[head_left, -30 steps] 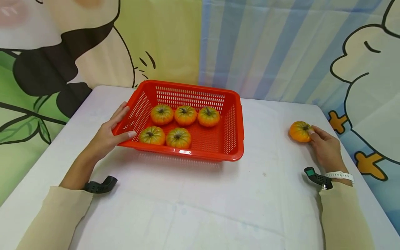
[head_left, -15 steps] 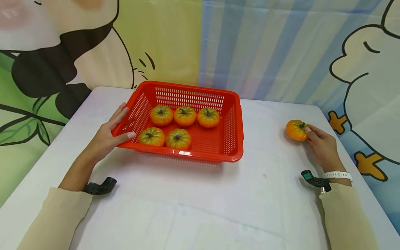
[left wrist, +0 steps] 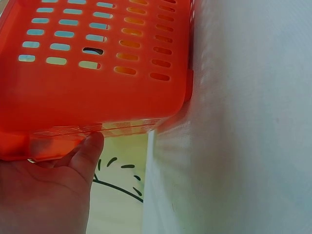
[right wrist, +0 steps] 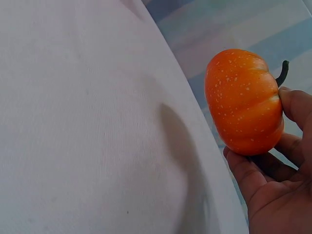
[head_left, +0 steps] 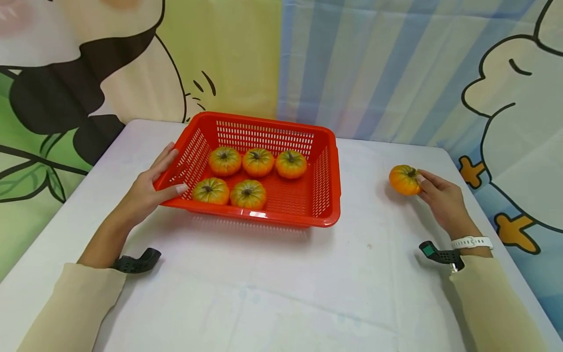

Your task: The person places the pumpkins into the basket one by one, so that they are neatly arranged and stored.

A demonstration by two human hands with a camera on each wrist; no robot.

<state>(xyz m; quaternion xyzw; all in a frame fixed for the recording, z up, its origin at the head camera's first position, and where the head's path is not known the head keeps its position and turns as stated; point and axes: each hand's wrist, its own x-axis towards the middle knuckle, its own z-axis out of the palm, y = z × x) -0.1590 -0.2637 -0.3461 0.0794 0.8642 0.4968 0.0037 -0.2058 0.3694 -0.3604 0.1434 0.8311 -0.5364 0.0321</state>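
My right hand (head_left: pixel 444 200) pinches a small orange pumpkin (head_left: pixel 403 180) by its side near the dark stem, thumb on top and fingers beneath. In the right wrist view the pumpkin (right wrist: pixel 243 102) hangs above the white table, its shadow falling on the cloth apart from it. At the left, my left hand (head_left: pixel 145 193) grips the corner of a red plastic basket (head_left: pixel 327 195), thumb over the front rim and fingers along the left side. Several green-and-orange pumpkins (head_left: pixel 248 194) sit inside the basket. The left wrist view shows the slotted basket wall (left wrist: pixel 97 92) with the hand (left wrist: pixel 44 195) at its rim.
A white cloth covers the table (head_left: pixel 264 293). Behind it hangs a cartoon-printed curtain (head_left: pixel 352 68) close to the table's back edge. A black strap-mounted device sits at each wrist, and the right wrist also wears a white band (head_left: pixel 472 242).
My right hand has lifted the pumpkin off the table and carried it left, toward the basket. The left hand stays on the basket; the head view has shifted slightly.
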